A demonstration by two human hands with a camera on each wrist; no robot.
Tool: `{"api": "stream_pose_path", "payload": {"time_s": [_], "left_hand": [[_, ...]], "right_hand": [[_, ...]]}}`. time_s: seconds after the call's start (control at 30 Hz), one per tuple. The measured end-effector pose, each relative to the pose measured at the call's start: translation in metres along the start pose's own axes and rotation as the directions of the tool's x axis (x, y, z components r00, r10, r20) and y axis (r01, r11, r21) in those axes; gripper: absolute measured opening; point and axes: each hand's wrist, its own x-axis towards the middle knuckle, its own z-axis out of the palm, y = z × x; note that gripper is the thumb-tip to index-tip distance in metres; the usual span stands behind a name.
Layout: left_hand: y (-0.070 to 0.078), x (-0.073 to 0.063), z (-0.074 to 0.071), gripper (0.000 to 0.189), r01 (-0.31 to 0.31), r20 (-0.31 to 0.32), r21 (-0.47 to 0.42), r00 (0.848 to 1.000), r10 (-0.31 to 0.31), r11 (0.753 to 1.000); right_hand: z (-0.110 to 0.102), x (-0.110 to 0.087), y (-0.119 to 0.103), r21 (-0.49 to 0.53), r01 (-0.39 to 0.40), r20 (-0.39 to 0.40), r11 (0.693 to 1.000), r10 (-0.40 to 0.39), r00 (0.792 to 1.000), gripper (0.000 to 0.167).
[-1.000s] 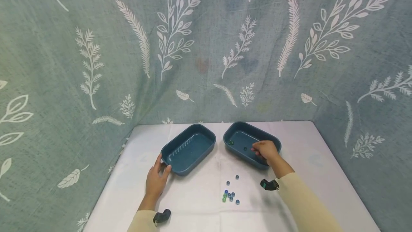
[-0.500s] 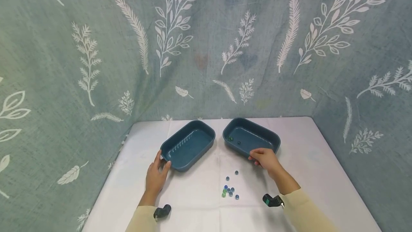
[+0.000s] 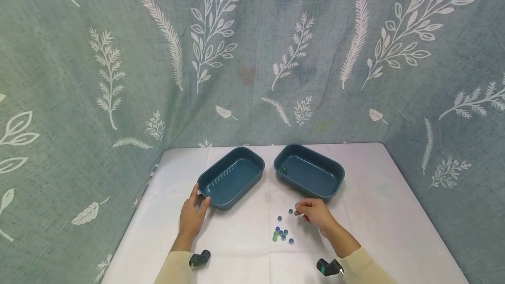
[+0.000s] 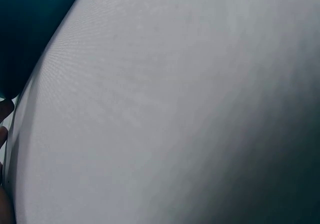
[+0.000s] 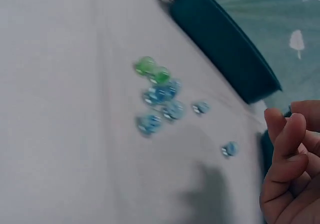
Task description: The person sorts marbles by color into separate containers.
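Observation:
Two dark teal trays stand on a white cloth. In the head view my left hand [image 3: 192, 214] touches the near-left corner of the left tray [image 3: 225, 205], with fingers and thumb extended. My right hand [image 3: 315, 214] is above the cloth in front of the right tray [image 3: 328, 194], fingers loosely bent. No object shows between its fingertips in the right wrist view. Just left of them lies a blue marble [image 3: 290, 211]. Farther left and nearer are more blue marbles [image 5: 150, 124] and two green marbles [image 5: 146, 65]. Small green marbles [image 3: 283, 170] sit in the right tray's left end.
A patterned blue-green fabric [image 3: 252, 56] hangs behind and at both sides of the table. The white cloth [image 3: 236, 249] runs between the trays and towards me. Dark wrist devices [image 3: 330, 267] hang at both sleeves.
My right hand has come out of the right tray, back towards me and slightly left, near the loose marbles. A marble inside that tray has rolled left to the others. The left hand stays put.

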Motion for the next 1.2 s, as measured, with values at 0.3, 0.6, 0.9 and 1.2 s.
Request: {"api": "stream_pose_path", "payload": {"time_s": [0.3, 0.6, 0.9, 1.2], "left_hand": [[0.000, 0.000, 0.001, 0.074, -0.003, -0.004, -0.006, 1.000, 0.003, 1.000], [-0.004, 0.001, 0.002, 0.073, -0.015, -0.015, -0.004, 1.000, 0.015, 1.000], [-0.002, 0.000, 0.000, 0.074, -0.024, -0.011, -0.015, 1.000, 0.024, 1.000], [-0.002, 0.000, 0.002, 0.072, -0.032, -0.020, -0.016, 0.999, 0.032, 0.999]], "right_hand": [[0.025, -0.014, 0.014, -0.026, 0.011, 0.122, 1.000, -0.008, 0.993, 0.018], [0.043, -0.021, 0.022, -0.055, 0.015, 0.181, 0.998, -0.004, 0.983, 0.012], [0.058, -0.029, 0.026, -0.063, 0.013, 0.199, 0.998, 0.000, 0.980, 0.005], [0.062, -0.029, 0.025, -0.143, 0.059, 0.199, 0.988, -0.030, 0.979, 0.010]]}}
